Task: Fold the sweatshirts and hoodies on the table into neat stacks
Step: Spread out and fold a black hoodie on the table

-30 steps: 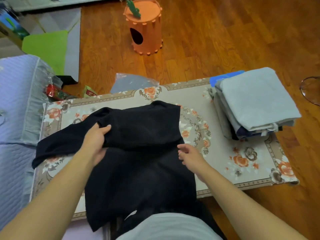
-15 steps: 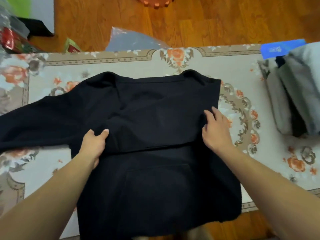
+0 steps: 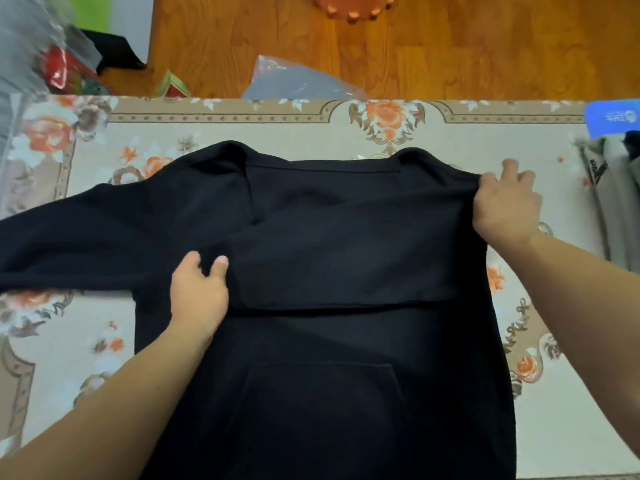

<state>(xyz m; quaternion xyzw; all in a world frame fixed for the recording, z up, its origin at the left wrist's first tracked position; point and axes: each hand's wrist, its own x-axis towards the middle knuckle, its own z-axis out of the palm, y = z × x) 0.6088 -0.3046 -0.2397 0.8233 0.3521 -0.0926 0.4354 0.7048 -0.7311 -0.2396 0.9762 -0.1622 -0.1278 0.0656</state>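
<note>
Place: a home, a lived-in room by the look of it.
Floor: warm wooden boards [image 3: 485, 46] beyond both hands.
Counter: a low counter [image 3: 277, 129] with a floral cloth, peach roses and a tan scroll border, under the hands.
Clutter: past the left hand [image 3: 199, 296], a crinkled clear plastic bag [image 3: 298, 81] and red packets [image 3: 59, 71].
Laundry: folded grey clothes [image 3: 616, 202] just right of the right hand [image 3: 505, 206].
</note>
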